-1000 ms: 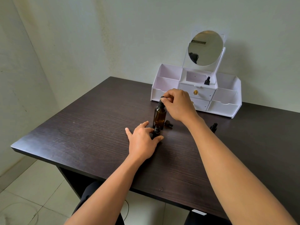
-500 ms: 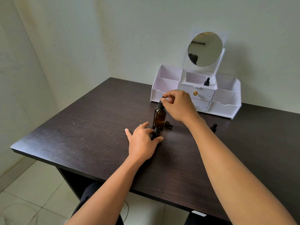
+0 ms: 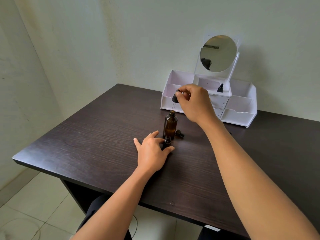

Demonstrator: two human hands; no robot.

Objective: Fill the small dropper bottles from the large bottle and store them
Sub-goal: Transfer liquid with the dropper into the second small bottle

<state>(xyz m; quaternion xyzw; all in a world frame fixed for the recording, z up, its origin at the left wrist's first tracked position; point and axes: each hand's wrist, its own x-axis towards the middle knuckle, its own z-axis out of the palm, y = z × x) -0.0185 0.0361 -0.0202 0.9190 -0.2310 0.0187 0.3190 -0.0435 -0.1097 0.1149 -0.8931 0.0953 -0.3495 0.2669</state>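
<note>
The right hand (image 3: 194, 101) pinched a black-capped glass dropper (image 3: 174, 101) above the tall amber glass bottle (image 3: 170, 125); the left hand (image 3: 152, 151) gripped a small dark bottle (image 3: 167, 142) on the dark wooden bench (image 3: 86, 144).

A dark, wood-grained worktop (image 3: 90, 146) stood in the corner of a small room, with its far edge against the far wall (image 3: 147, 32). A strip of floor (image 3: 38, 201) showed between it and the left wall (image 3: 20, 94). Both walls were plain pale green, with faint yellowish staining beside the corner where they met. Soft, even light left a dull sheen on the worktop. The floor was laid with large pale tiles, a skirting (image 3: 15, 185) ran along the left wall, and a thin dark cable (image 3: 137, 226) showed below the near edge.
</note>
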